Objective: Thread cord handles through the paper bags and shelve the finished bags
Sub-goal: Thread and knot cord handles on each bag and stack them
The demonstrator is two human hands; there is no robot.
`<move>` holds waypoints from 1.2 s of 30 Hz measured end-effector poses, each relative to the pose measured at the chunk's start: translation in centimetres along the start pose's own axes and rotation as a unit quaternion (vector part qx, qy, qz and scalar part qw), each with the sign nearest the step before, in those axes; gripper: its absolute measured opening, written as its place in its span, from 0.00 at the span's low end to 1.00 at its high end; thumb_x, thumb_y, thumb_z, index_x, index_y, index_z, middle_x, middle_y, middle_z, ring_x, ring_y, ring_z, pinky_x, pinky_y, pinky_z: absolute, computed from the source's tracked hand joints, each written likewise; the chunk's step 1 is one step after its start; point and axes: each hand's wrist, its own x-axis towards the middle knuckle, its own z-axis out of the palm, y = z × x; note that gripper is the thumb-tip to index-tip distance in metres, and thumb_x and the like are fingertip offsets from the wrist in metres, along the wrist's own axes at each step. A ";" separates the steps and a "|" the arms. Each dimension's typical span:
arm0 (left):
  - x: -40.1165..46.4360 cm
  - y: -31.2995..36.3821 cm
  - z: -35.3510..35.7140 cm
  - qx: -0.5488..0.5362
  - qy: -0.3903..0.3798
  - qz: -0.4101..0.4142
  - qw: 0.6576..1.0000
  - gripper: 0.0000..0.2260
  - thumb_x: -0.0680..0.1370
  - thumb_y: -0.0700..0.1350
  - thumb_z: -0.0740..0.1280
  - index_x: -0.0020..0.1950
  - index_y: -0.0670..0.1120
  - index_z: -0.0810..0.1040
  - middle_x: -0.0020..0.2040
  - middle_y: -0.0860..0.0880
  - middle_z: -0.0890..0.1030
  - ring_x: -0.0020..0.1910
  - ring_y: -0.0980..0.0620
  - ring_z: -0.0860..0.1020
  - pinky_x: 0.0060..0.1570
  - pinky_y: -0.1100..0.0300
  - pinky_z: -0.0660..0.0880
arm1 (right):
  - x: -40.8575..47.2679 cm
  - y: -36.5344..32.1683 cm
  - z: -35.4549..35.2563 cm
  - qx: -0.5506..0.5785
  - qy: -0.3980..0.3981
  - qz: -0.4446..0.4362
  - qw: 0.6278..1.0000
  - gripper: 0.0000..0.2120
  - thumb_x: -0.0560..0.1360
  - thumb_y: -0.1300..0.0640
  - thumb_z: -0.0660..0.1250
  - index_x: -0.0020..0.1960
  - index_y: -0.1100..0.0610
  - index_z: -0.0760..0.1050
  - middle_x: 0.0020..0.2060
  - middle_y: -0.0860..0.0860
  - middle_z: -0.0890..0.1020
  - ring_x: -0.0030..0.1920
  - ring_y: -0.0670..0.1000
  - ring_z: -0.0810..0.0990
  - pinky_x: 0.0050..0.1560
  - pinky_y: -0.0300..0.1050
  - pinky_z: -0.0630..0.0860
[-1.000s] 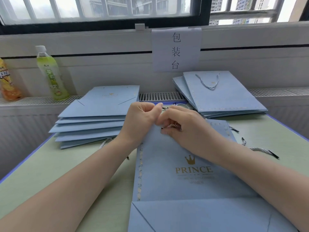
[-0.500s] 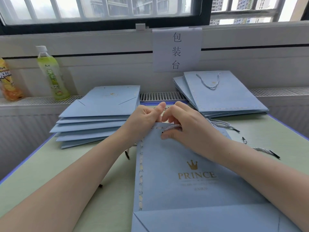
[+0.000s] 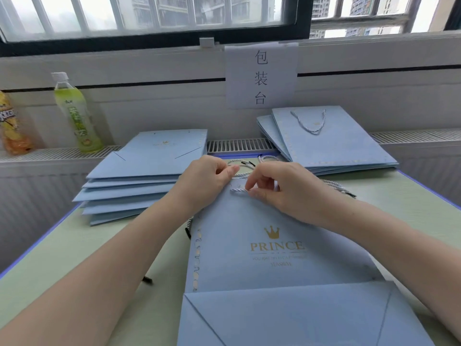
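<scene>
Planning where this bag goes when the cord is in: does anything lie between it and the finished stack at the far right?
Only loose cords lie on the table between the PRINCE bag and the finished stack; nothing else visible blocks the way.

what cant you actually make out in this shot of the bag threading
- Head view: the cord holes in the PRINCE bag are hidden behind the left hand and right hand.
- The small print under the logo is too blurred to read.
- The orange bottle is cut off by the left edge.
</scene>
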 end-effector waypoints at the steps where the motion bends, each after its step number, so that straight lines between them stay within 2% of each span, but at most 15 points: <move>1: -0.2 0.0 0.0 0.041 0.007 -0.012 0.999 0.23 0.81 0.52 0.60 0.29 0.46 0.58 0.26 0.51 0.60 0.27 0.53 0.61 0.30 0.57 0.58 | 0.0 0.0 -0.1 -0.013 -0.015 0.002 1.000 0.03 0.75 0.58 0.67 0.48 0.54 0.78 0.36 0.47 0.75 0.38 0.47 0.71 0.41 0.40 0.68; 5: -0.9 1.0 -0.6 0.234 0.077 -0.049 0.968 0.20 0.82 0.54 0.54 0.32 0.46 0.62 0.31 0.49 0.65 0.37 0.43 0.67 0.38 0.56 0.62 | -0.2 0.2 -0.8 -0.021 -0.084 0.025 0.996 0.05 0.75 0.51 0.67 0.49 0.51 0.78 0.44 0.44 0.73 0.47 0.44 0.69 0.48 0.32 0.65; 8: -1.0 1.8 -1.4 0.316 0.089 -0.071 0.942 0.16 0.83 0.53 0.52 0.40 0.47 0.67 0.37 0.47 0.67 0.40 0.43 0.68 0.41 0.56 0.63 | -0.3 0.1 -0.9 -0.054 -0.105 0.028 0.993 0.03 0.76 0.52 0.65 0.47 0.51 0.74 0.46 0.45 0.72 0.50 0.46 0.68 0.53 0.38 0.66; 10: -0.9 2.0 -1.9 0.339 0.074 -0.102 0.932 0.13 0.83 0.51 0.53 0.42 0.46 0.67 0.40 0.46 0.67 0.43 0.42 0.71 0.42 0.56 0.63 | -0.3 -0.3 -0.6 -0.045 -0.089 0.047 0.994 0.04 0.77 0.55 0.61 0.46 0.54 0.72 0.44 0.47 0.74 0.47 0.49 0.71 0.49 0.40 0.67; 14: -0.7 1.4 -2.8 0.355 0.046 -0.185 0.915 0.16 0.81 0.44 0.55 0.34 0.43 0.60 0.34 0.47 0.63 0.41 0.44 0.68 0.42 0.56 0.62 | 0.2 -0.4 -1.2 0.147 0.068 0.103 0.981 0.06 0.79 0.58 0.61 0.43 0.52 0.71 0.34 0.50 0.77 0.35 0.50 0.73 0.39 0.44 0.71; 18: -0.7 0.9 -3.5 0.357 0.013 -0.234 0.904 0.14 0.80 0.42 0.58 0.34 0.44 0.61 0.33 0.47 0.62 0.42 0.44 0.67 0.43 0.56 0.61 | 0.6 -0.1 -2.7 0.260 0.249 0.097 0.928 0.08 0.78 0.61 0.63 0.42 0.51 0.73 0.30 0.47 0.74 0.28 0.43 0.69 0.33 0.36 0.68; 20: -0.7 0.9 -3.6 0.379 0.005 -0.233 0.896 0.14 0.81 0.44 0.58 0.35 0.44 0.61 0.34 0.47 0.63 0.41 0.44 0.68 0.42 0.56 0.61 | 0.7 -0.1 -2.7 0.278 0.289 0.093 0.911 0.09 0.79 0.62 0.62 0.43 0.51 0.73 0.30 0.46 0.74 0.29 0.41 0.70 0.34 0.35 0.68; 22: -0.8 1.1 -3.4 0.382 0.016 -0.210 0.900 0.12 0.81 0.48 0.57 0.40 0.44 0.66 0.37 0.47 0.66 0.42 0.44 0.68 0.42 0.56 0.62 | 0.6 -0.3 -2.4 0.293 0.274 0.093 0.911 0.09 0.79 0.64 0.60 0.44 0.52 0.72 0.32 0.47 0.76 0.29 0.40 0.72 0.34 0.33 0.69; 24: -0.8 1.7 -3.0 0.269 0.048 -0.162 0.948 0.14 0.82 0.53 0.55 0.47 0.45 0.71 0.43 0.47 0.72 0.44 0.45 0.70 0.44 0.55 0.65 | 0.5 -0.7 -2.0 0.312 0.235 0.090 0.916 0.10 0.79 0.65 0.60 0.45 0.52 0.73 0.34 0.48 0.77 0.30 0.41 0.73 0.34 0.33 0.70; 26: -0.9 2.8 -2.4 -0.004 0.032 -0.086 0.996 0.17 0.80 0.57 0.56 0.49 0.46 0.75 0.45 0.49 0.79 0.46 0.48 0.76 0.45 0.56 0.70 | 0.4 -1.0 -1.8 0.315 0.206 0.077 0.923 0.09 0.78 0.65 0.62 0.45 0.52 0.74 0.35 0.48 0.78 0.31 0.44 0.73 0.35 0.35 0.71; 28: -1.4 4.3 -1.9 -0.222 -0.039 -0.017 0.974 0.16 0.77 0.57 0.60 0.51 0.47 0.77 0.44 0.50 0.83 0.44 0.56 0.80 0.44 0.64 0.72 | 0.4 -1.4 -1.7 0.314 0.188 0.055 0.929 0.08 0.77 0.64 0.65 0.45 0.51 0.75 0.36 0.46 0.79 0.33 0.49 0.74 0.38 0.39 0.73; 30: -1.9 5.0 -1.1 -0.262 -0.074 0.038 0.961 0.13 0.76 0.52 0.62 0.51 0.44 0.78 0.37 0.49 0.82 0.34 0.61 0.78 0.37 0.72 0.70 | 0.4 -1.8 -1.8 0.315 0.183 0.035 0.930 0.06 0.75 0.62 0.67 0.46 0.51 0.75 0.37 0.45 0.80 0.37 0.57 0.76 0.42 0.48 0.76; 31: -2.0 5.2 -0.8 -0.261 -0.059 0.056 0.962 0.11 0.78 0.48 0.62 0.50 0.41 0.78 0.32 0.49 0.79 0.27 0.62 0.75 0.32 0.73 0.67 | 0.4 -1.9 -2.0 0.311 0.187 0.030 0.931 0.06 0.75 0.62 0.67 0.47 0.52 0.75 0.37 0.45 0.80 0.38 0.59 0.76 0.43 0.49 0.76; 34: -1.6 4.8 -0.7 -0.306 0.019 0.063 0.950 0.13 0.82 0.41 0.57 0.40 0.40 0.75 0.23 0.54 0.68 0.22 0.57 0.64 0.27 0.67 0.62 | 0.5 -1.3 -2.6 0.261 0.208 0.041 0.942 0.07 0.75 0.64 0.67 0.47 0.52 0.75 0.37 0.46 0.77 0.33 0.50 0.69 0.35 0.35 0.68; 36: -1.2 4.6 -1.1 -0.342 0.071 0.052 0.936 0.15 0.83 0.40 0.55 0.37 0.42 0.70 0.22 0.56 0.64 0.22 0.57 0.60 0.24 0.68 0.59 | 0.5 -0.6 -2.8 0.247 0.199 0.064 0.946 0.07 0.76 0.63 0.67 0.46 0.51 0.75 0.36 0.49 0.77 0.33 0.47 0.69 0.34 0.34 0.67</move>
